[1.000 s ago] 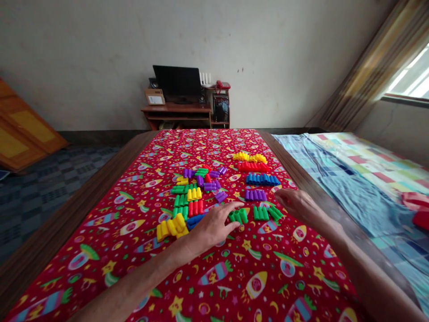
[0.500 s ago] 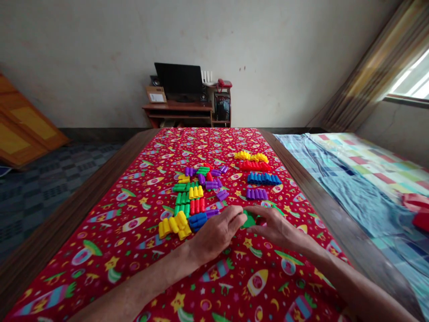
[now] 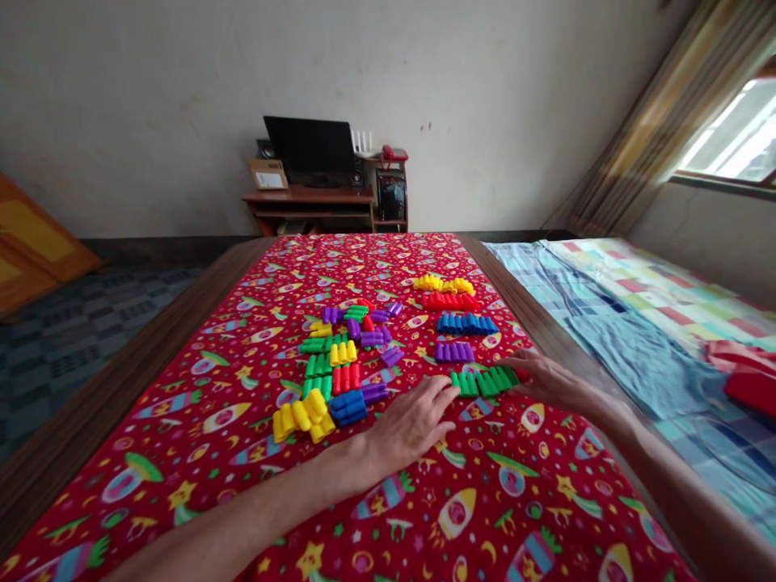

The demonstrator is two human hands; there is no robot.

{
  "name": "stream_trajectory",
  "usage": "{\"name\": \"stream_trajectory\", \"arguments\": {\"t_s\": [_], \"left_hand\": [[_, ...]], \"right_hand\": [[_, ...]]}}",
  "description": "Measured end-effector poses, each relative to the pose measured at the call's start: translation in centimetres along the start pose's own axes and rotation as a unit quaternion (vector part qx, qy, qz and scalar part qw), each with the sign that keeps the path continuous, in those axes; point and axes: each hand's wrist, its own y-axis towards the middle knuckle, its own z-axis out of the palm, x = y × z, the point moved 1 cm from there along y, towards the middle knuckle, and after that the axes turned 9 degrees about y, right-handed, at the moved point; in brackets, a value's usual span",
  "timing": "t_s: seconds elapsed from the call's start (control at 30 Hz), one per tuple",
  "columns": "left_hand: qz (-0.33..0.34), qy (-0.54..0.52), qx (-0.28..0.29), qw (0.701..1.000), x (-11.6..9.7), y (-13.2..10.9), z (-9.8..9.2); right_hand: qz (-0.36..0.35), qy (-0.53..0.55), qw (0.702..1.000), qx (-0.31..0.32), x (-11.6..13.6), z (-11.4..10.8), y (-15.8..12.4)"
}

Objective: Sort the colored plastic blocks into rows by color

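A row of green plastic blocks (image 3: 485, 381) lies on the red patterned cloth (image 3: 376, 485). My left hand (image 3: 415, 422) rests flat with fingers stretched out, the fingertips touching the row's left end. My right hand (image 3: 549, 380) touches the row's right end, fingers extended. Beyond it lie separate rows of purple blocks (image 3: 454, 352), blue blocks (image 3: 466, 324), red blocks (image 3: 452, 301) and yellow blocks (image 3: 444, 284). A mixed pile of coloured blocks (image 3: 343, 356) sits to the left of my left hand.
The cloth covers a long wooden table (image 3: 121, 380). A bed with a checked sheet (image 3: 655, 323) runs along the right. A desk with a monitor (image 3: 312, 149) stands against the far wall. A curtain (image 3: 655, 121) hangs by the window.
My hands met over a green piece half a second ago. They have now moved apart, and the green blocks form one joined row between them.
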Motion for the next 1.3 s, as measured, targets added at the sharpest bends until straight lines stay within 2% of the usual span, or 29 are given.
{"name": "stream_trajectory", "arguments": {"t_s": [0.13,0.3,0.43,0.63,0.73,0.87,1.0,1.07,1.13,1.2,1.3], "left_hand": [[-0.045,0.012,0.008,0.999,-0.1,2.5,0.6],[-0.041,-0.018,0.023,0.999,0.0,4.0,1.3],[-0.052,-0.006,0.024,0.998,0.0,4.2,1.4],[-0.062,0.079,0.029,0.995,-0.7,4.5,1.3],[-0.061,0.099,0.039,0.992,-0.9,4.8,1.5],[-0.057,0.097,0.025,0.993,-1.0,4.8,1.8],[-0.07,0.099,0.008,0.993,-0.9,3.8,0.4],[-0.074,0.101,-0.011,0.992,0.0,2.7,-1.4],[-0.095,0.11,-0.049,0.988,2.2,1.2,-3.7],[-0.174,0.13,-0.093,0.972,5.8,-0.7,-6.1],[-0.293,0.156,-0.074,0.941,12.4,-3.7,-8.4]], "right_hand": [[-0.05,-0.008,0.999,-0.02,1.4,0.8,0.8],[-0.051,-0.04,0.997,-0.031,2.4,1.6,1.2],[-0.035,-0.086,0.996,-0.02,3.2,1.8,1.4],[-0.038,-0.093,0.995,-0.021,3.1,2.5,1.0],[-0.033,-0.099,0.994,-0.036,3.1,3.0,0.8],[-0.026,-0.123,0.99,-0.057,3.1,3.4,0.8],[-0.024,-0.163,0.984,-0.062,3.3,2.6,0.6],[-0.036,-0.161,0.984,-0.068,3.9,1.7,0.4],[-0.052,-0.136,0.985,-0.087,5.3,0.9,0.4],[-0.072,-0.094,0.987,-0.108,7.3,0.5,0.8],[-0.125,-0.034,0.987,-0.094,11.2,1.6,2.4]]}}
